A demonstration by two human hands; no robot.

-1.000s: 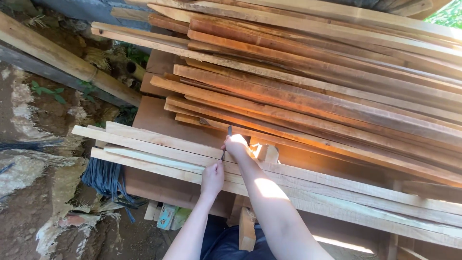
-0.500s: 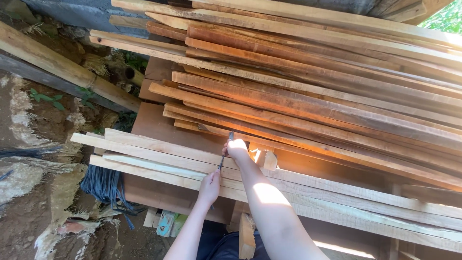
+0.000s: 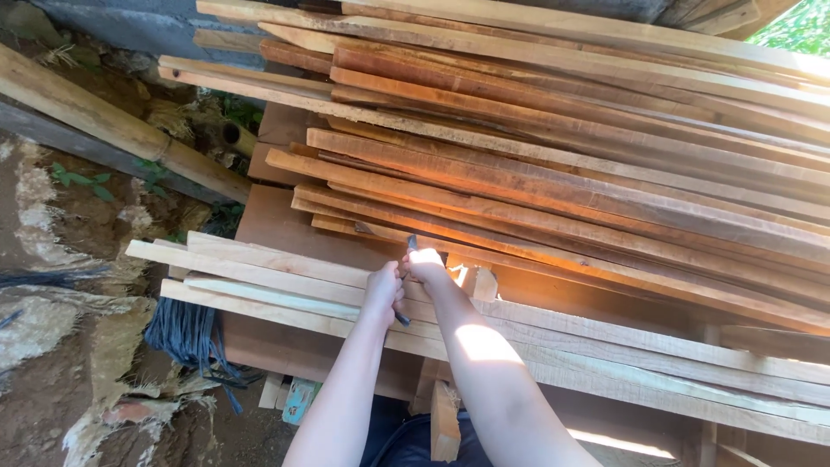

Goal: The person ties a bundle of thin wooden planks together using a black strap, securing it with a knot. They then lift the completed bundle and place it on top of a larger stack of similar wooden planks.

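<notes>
Both hands are working at the pale planks lying at the near edge of the stack of reddish boards. The left hand is resting on the pale planks, fingers curled shut around the lower end of a thin dark tool (kind unclear; partly hidden). The right hand is sitting just beside the left, fingers closed on the tool's upper end, whose tip is showing above the knuckles. A dark bundle of straps is hanging below the pale planks' left ends.
</notes>
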